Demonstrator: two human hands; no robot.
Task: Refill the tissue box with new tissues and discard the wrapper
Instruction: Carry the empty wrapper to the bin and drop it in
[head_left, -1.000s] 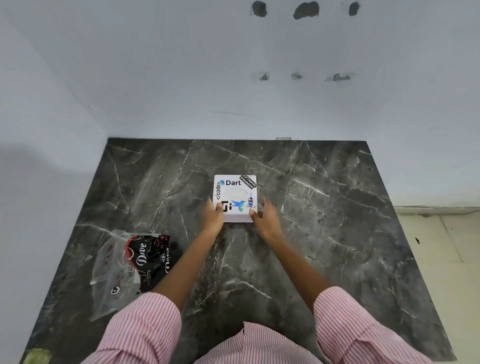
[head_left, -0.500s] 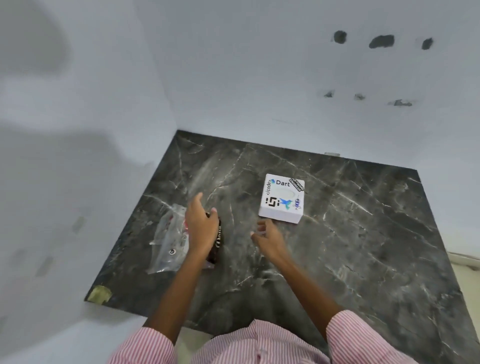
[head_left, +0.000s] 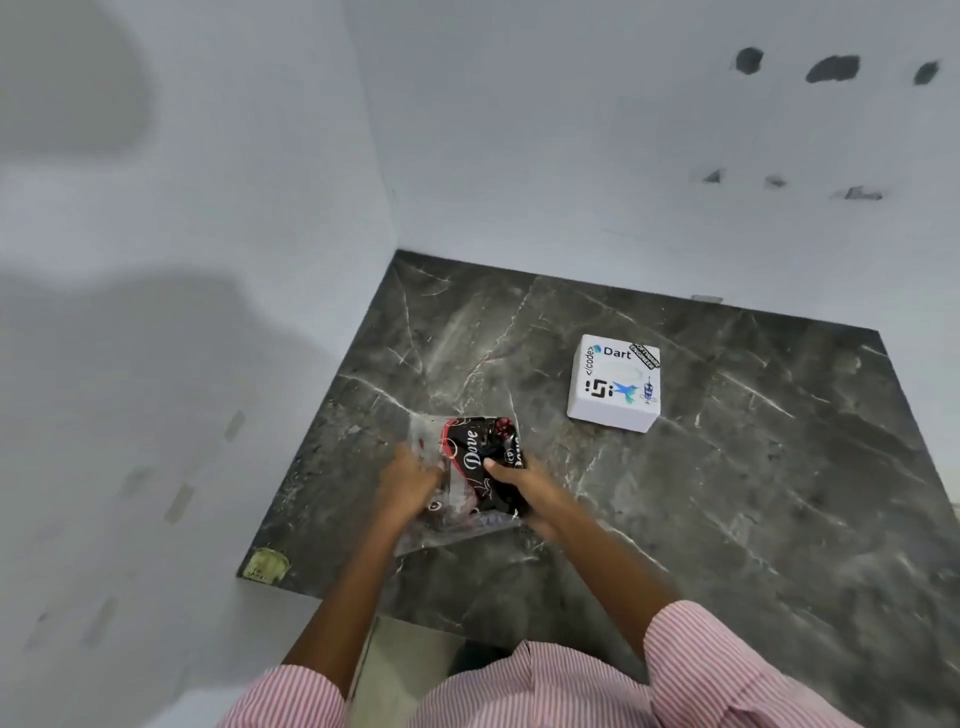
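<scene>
The white tissue box (head_left: 614, 383), covered in stickers, sits closed on the dark marble counter (head_left: 753, 467), up and to the right of my hands. A crumpled plastic wrapper (head_left: 470, 457), part clear and part black with "Dove" printed on it, lies near the counter's left side. My left hand (head_left: 410, 480) grips its clear left side. My right hand (head_left: 527, 491) pinches its black right side with the thumb on top. I cannot tell whether the wrapper is lifted off the counter.
White walls close the counter on the left and at the back, meeting in a corner. A yellowish sticker (head_left: 267, 564) marks the counter's near left corner. Pale floor shows below the front edge.
Both hands left the tissue box and moved left to the wrapper. The left hand reached it first, then the right joined; both now grip it. The view has swung left.
</scene>
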